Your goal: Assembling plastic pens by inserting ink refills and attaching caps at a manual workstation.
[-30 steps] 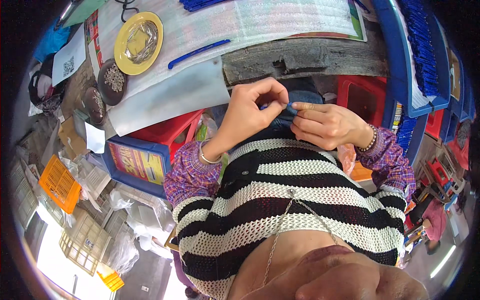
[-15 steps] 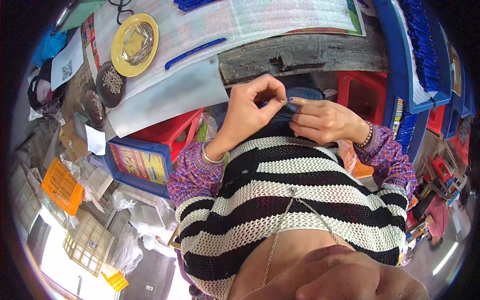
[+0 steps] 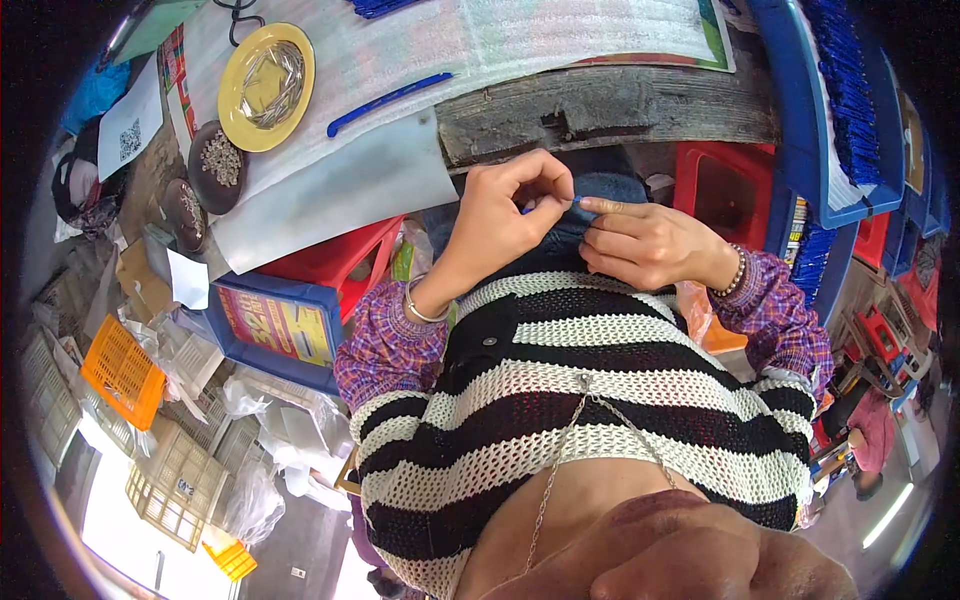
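Just off the front edge of the table, my two hands meet over my lap. My left hand (image 3: 500, 212) is closed in a pinch around a slim blue piece (image 3: 577, 201), mostly hidden by the fingers. The fingers of my right hand (image 3: 650, 243) are curled, and its index fingertip meets the tip of that piece. Whatever sits between its finger and thumb is too small to make out. On the table beyond lies a long blue stick (image 3: 390, 104) with a hooked end.
A yellow plate (image 3: 232, 100) of thin metal pins stands at the left, near two dark dishes (image 3: 207, 190) of small metal bits. Blue crates (image 3: 868, 205) with many blue sticks flank my right. Red stools (image 3: 685, 200) and a blue tray (image 3: 240, 350) sit below table height.
The hands keep nearly the same pose, with only a slight shift of the fingertips at the blue piece. Nothing was visibly picked up or let go.
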Demonstrator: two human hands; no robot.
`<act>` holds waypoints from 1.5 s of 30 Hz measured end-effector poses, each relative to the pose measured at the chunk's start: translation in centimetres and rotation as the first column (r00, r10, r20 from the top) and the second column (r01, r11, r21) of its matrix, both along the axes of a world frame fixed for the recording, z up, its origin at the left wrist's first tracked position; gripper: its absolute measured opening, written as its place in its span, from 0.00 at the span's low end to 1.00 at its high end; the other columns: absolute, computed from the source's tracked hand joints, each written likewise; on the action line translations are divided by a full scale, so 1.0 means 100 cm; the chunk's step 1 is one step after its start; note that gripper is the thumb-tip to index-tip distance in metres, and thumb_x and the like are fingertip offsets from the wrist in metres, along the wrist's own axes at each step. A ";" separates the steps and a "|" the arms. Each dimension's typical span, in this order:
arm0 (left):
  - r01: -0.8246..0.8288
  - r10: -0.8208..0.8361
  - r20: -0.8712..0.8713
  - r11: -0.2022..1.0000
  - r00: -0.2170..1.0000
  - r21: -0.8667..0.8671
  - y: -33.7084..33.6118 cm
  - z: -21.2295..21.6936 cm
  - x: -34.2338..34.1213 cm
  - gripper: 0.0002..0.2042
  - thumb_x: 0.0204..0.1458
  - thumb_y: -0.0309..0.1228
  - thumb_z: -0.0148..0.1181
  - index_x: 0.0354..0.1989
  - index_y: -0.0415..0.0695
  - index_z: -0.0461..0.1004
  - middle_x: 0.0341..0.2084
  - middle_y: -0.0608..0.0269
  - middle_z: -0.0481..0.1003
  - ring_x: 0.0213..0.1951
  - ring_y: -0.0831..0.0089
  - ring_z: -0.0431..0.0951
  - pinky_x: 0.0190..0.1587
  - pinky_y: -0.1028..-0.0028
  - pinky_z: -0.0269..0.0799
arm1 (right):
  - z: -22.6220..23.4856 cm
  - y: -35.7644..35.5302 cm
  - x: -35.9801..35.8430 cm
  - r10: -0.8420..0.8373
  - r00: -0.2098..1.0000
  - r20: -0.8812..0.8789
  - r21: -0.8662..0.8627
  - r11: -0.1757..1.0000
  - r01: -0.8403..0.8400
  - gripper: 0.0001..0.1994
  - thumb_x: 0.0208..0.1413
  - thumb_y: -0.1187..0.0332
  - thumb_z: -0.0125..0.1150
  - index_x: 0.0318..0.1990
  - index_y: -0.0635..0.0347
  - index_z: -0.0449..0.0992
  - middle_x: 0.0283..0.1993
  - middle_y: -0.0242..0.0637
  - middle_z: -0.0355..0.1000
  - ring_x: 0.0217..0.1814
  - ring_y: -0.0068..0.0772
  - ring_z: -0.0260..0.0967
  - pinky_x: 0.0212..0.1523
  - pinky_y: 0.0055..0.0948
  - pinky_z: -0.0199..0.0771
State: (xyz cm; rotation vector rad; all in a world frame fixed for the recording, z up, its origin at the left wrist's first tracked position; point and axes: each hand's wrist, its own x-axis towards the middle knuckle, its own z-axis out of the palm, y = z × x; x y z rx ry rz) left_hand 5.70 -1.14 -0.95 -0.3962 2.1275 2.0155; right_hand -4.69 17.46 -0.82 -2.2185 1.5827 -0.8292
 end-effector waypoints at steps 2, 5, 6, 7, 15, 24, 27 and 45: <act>-0.054 0.060 -0.027 0.984 0.998 0.171 0.001 -0.003 0.003 0.05 0.46 0.16 0.59 0.28 0.38 0.70 0.25 0.69 0.72 0.30 0.86 0.72 0.33 0.84 0.68 | -0.001 0.000 0.000 -0.011 1.000 0.018 -0.001 1.000 0.011 0.09 0.39 0.73 0.61 0.30 0.67 0.73 0.29 0.36 0.67 0.34 0.31 0.71 0.57 0.39 0.69; -0.107 0.139 -0.053 0.912 0.989 0.396 0.002 -0.002 0.003 0.05 0.46 0.15 0.58 0.29 0.37 0.70 0.26 0.66 0.74 0.32 0.81 0.74 0.37 0.82 0.71 | -0.002 -0.001 -0.001 -0.011 0.999 0.050 0.043 0.999 0.009 0.09 0.39 0.73 0.62 0.31 0.67 0.73 0.29 0.37 0.67 0.33 0.33 0.71 0.54 0.38 0.72; -0.107 0.139 -0.054 0.912 0.989 0.396 0.002 -0.004 0.003 0.05 0.46 0.15 0.58 0.29 0.37 0.70 0.26 0.66 0.74 0.32 0.81 0.74 0.37 0.82 0.71 | -0.002 -0.001 -0.001 0.000 0.998 0.066 0.089 0.996 -0.006 0.09 0.40 0.74 0.62 0.31 0.67 0.73 0.29 0.37 0.67 0.32 0.33 0.71 0.51 0.38 0.73; -0.104 0.131 -0.060 0.937 0.990 0.335 0.002 -0.006 0.003 0.05 0.47 0.15 0.58 0.30 0.37 0.70 0.27 0.65 0.74 0.33 0.80 0.75 0.38 0.81 0.71 | -0.003 -0.002 -0.001 0.004 0.998 0.064 0.086 0.996 -0.010 0.09 0.40 0.74 0.62 0.31 0.67 0.73 0.29 0.37 0.67 0.32 0.33 0.71 0.51 0.38 0.73; -0.163 0.175 -0.077 0.978 0.982 0.133 -0.015 -0.001 0.008 0.05 0.46 0.16 0.58 0.32 0.37 0.73 0.28 0.66 0.75 0.33 0.81 0.75 0.38 0.82 0.70 | -0.009 -0.008 0.009 -0.255 0.904 0.343 0.323 0.936 0.142 0.08 0.44 0.71 0.60 0.31 0.65 0.73 0.26 0.41 0.67 0.28 0.42 0.69 0.29 0.40 0.69; -0.736 0.558 -0.489 0.421 0.671 -0.530 -0.132 0.039 0.083 0.06 0.45 0.23 0.58 0.31 0.39 0.77 0.27 0.63 0.78 0.30 0.77 0.76 0.38 0.76 0.70 | -0.004 -0.007 0.016 -0.461 0.844 0.274 0.551 0.794 0.255 0.10 0.45 0.79 0.56 0.38 0.63 0.75 0.39 0.42 0.72 0.38 0.49 0.71 0.36 0.36 0.71; -0.697 0.559 -0.566 0.030 0.606 -0.717 -0.201 0.025 0.144 0.07 0.46 0.27 0.60 0.35 0.45 0.78 0.28 0.60 0.78 0.29 0.71 0.76 0.35 0.74 0.71 | -0.005 -0.014 0.017 -0.435 0.857 0.277 0.569 0.793 0.219 0.10 0.45 0.80 0.55 0.38 0.64 0.75 0.39 0.43 0.72 0.38 0.50 0.71 0.37 0.35 0.71; -0.526 0.440 -0.561 -0.210 0.702 -0.824 -0.266 -0.008 0.194 0.05 0.47 0.24 0.58 0.32 0.42 0.78 0.29 0.58 0.77 0.31 0.67 0.77 0.36 0.72 0.71 | -0.004 -0.015 0.021 -0.354 0.909 0.220 0.531 0.825 0.193 0.10 0.45 0.77 0.57 0.38 0.63 0.76 0.37 0.44 0.72 0.36 0.49 0.71 0.35 0.37 0.71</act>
